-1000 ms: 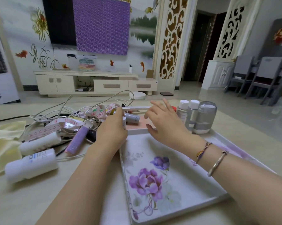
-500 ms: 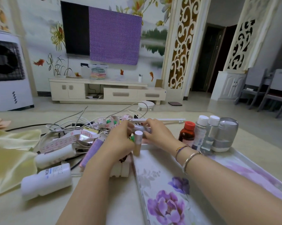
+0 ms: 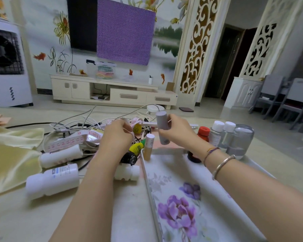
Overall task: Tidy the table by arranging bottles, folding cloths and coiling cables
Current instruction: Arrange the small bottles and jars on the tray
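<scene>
My right hand grips a grey cylindrical bottle, upright in the air over the far left corner of the floral tray. A beige tube stands in that corner. Along the tray's far edge stand a red-capped brown bottle, two white-capped bottles and a clear jar. My left hand is curled in the tangle of white cables, pinching the pink tape measure. Two large white bottles lie on the table at left.
A yellow cloth lies crumpled at the table's left edge. A small white bottle, a black item and a yellow-green tube lie just left of the tray. A TV cabinet stands beyond the table.
My right hand has taken the grey bottle from the pile and raised it upright. The beige tube now stands alone in the tray corner. My left hand shifted back into the tangle.
</scene>
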The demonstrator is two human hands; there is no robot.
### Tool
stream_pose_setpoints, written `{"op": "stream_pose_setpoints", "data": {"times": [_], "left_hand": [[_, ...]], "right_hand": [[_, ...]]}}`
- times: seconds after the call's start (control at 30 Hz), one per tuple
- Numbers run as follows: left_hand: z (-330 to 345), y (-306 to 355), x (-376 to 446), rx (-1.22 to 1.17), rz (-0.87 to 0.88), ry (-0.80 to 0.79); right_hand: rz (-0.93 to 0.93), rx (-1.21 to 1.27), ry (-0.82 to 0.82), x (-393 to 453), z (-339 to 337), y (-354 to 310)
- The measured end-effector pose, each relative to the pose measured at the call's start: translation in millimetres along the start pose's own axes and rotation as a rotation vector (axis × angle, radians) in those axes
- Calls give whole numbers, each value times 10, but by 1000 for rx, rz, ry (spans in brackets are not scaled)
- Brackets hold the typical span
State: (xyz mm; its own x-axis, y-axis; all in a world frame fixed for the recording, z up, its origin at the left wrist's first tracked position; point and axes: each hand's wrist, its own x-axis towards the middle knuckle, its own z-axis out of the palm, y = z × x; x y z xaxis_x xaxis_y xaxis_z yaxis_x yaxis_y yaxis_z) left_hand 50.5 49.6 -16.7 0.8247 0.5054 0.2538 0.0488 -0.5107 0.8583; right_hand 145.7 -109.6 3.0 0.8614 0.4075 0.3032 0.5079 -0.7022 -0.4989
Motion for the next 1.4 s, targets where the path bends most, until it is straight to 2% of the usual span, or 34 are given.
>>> {"op": "stream_pose_setpoints", "data": {"times": [0.2, 0.57, 0.77, 0.93, 1.07, 1.23, 1.4], "left_hand": [[27, 24, -77, 98, 8, 4], [96, 9, -68, 166, 26, -12], [113, -8, -51, 165, 33, 6], [125, 14, -48, 151, 9, 8], [34, 225, -198, 83, 76, 47], [-488, 188, -497, 167, 159, 115], [-1275, -199, -722, 260, 91, 211]], "right_hand": [[-144, -379, 90, -404, -295, -13], [-205, -567, 135, -442, -213, 194], [-158, -712, 162, -454, -295, 227], [-88, -725, 144, -511, -320, 254], [-103, -732, 124, -584, -314, 209], [-266, -682, 166, -578, -371, -232], [-494, -378, 108, -725, -100, -888]]}}
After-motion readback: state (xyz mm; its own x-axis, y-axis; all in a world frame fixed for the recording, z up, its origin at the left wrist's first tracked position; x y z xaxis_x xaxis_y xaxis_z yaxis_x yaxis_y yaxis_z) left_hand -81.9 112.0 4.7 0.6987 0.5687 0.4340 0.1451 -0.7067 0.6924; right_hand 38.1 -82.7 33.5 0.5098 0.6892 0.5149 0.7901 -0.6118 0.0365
